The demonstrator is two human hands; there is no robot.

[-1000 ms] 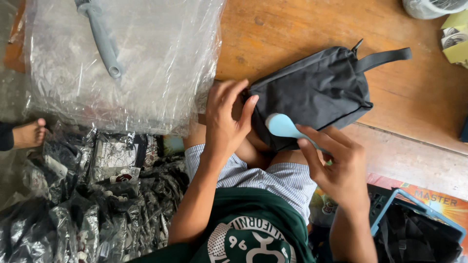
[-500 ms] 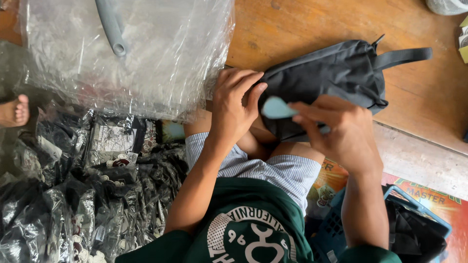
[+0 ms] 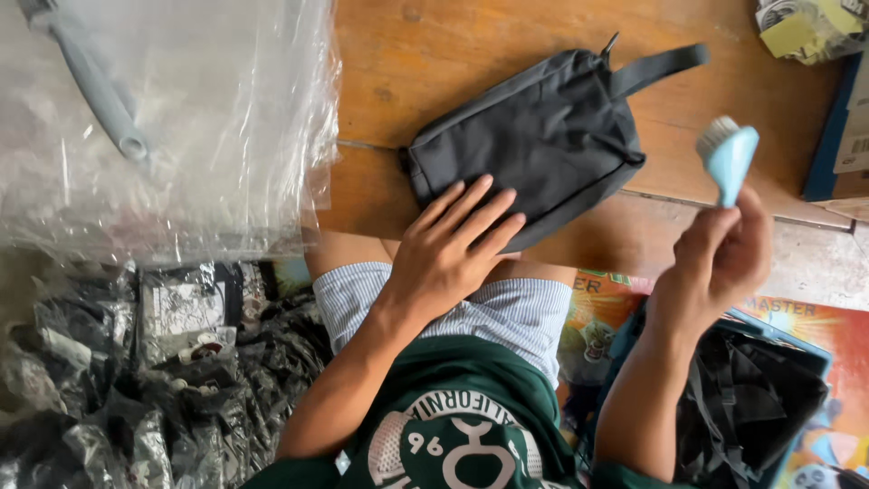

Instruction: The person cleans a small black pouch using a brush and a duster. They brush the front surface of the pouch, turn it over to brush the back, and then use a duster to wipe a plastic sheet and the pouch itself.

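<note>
Wooden table (image 3: 434, 63) carries clear plastic sheeting (image 3: 181, 127) on its left part and a black pouch (image 3: 543, 136) in the middle, strap end pointing right. Left hand (image 3: 448, 249) lies flat on the pouch's near edge, fingers spread wide; right hand (image 3: 715, 258), raised right of the pouch, fingers pinching a small blue brush (image 3: 727, 156), bristles up

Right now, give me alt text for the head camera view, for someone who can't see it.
A seated person's left hand rests flat on a dark grey pouch on a wooden board, while the right hand holds up a small light blue brush. Clear plastic bags lie to the left.
</note>
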